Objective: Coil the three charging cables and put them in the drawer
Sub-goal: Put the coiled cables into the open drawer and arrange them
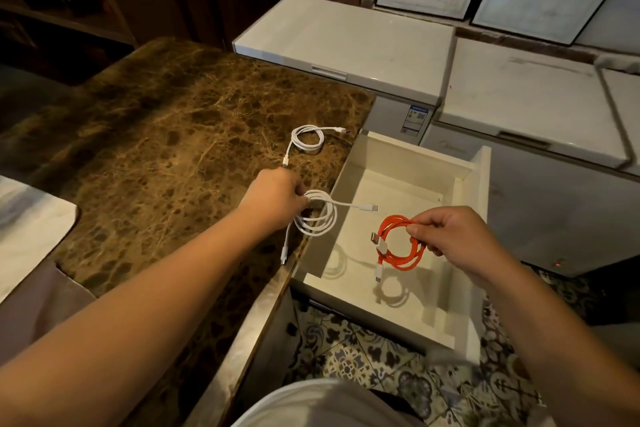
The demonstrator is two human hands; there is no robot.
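Marble counter (pixel 156 135) fills the left of the frame, one white cable (pixel 308 139) coiled on it; the left hand (pixel 277 192) grips another white coil (pixel 317 215) at its edge, the right hand (pixel 453 239) pinches an orange coil (pixel 398 246) above the open drawer (pixel 479 204) at centre right; chest freezers (pixel 346 42) behind, patterned tiles (pixel 381 357) below.

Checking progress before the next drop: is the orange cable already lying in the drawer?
No. The orange cable, coiled, hangs above the open drawer, pinched by the right hand; its shadow falls on the drawer floor.

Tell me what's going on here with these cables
A person is tidying charging cables. The right hand holds a coiled orange cable over the open drawer. The left hand grips a coiled white cable at the marble counter's edge. Another coiled white cable lies on the counter.
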